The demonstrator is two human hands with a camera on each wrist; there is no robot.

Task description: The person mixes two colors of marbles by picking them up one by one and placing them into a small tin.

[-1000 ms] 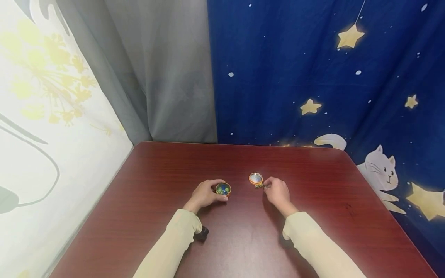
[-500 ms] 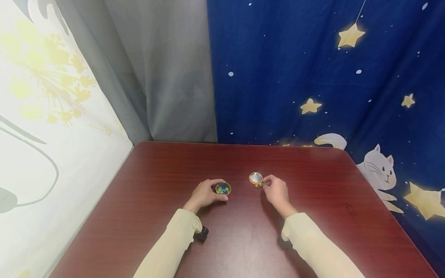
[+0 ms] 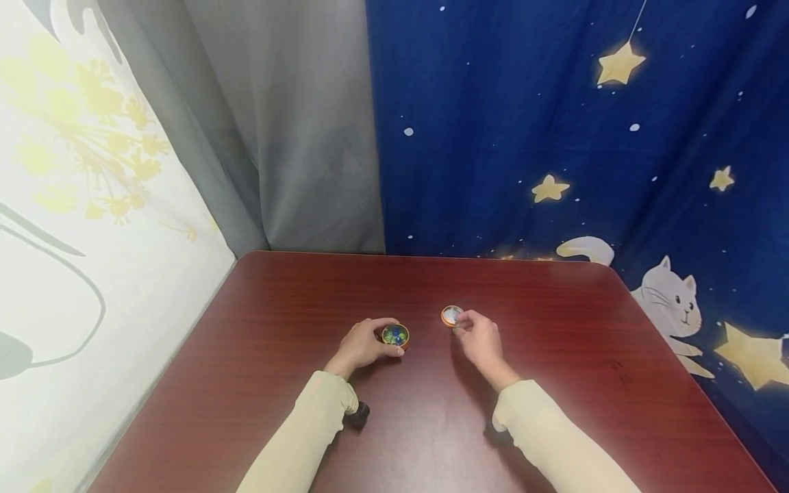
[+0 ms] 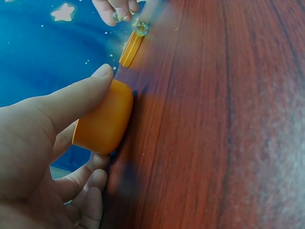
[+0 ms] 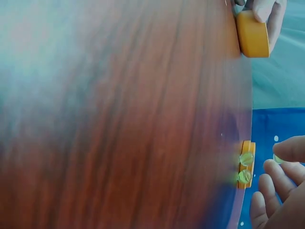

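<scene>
In the head view, my left hand [image 3: 362,342] holds a small round orange container [image 3: 396,335], thumb and fingers curled around its wall. Green and blue glass marbles lie inside it. My right hand [image 3: 483,340] is by an orange lid [image 3: 451,315] with a pale inner face, lying on the table to the container's right. A greenish glass marble [image 5: 278,159] is pinched between my right thumb and fingertips. Two more clear yellow-green marbles, an upper marble [image 5: 246,158] and a lower marble [image 5: 244,177], sit beside the lid; my right hand mostly hides them in the head view.
Everything stands on a dark red wood-grain table [image 3: 320,287]. Behind it hang a grey curtain [image 3: 314,137] and a blue star-patterned curtain [image 3: 481,137]. A pale patterned wall or cloth [image 3: 92,274] borders the left side. A dark object [image 3: 358,415] shows at my left cuff.
My right hand has moved left from beside the marbles to the lid's near right edge, now with a marble raised in its fingertips. My left hand and the container have stayed still.
</scene>
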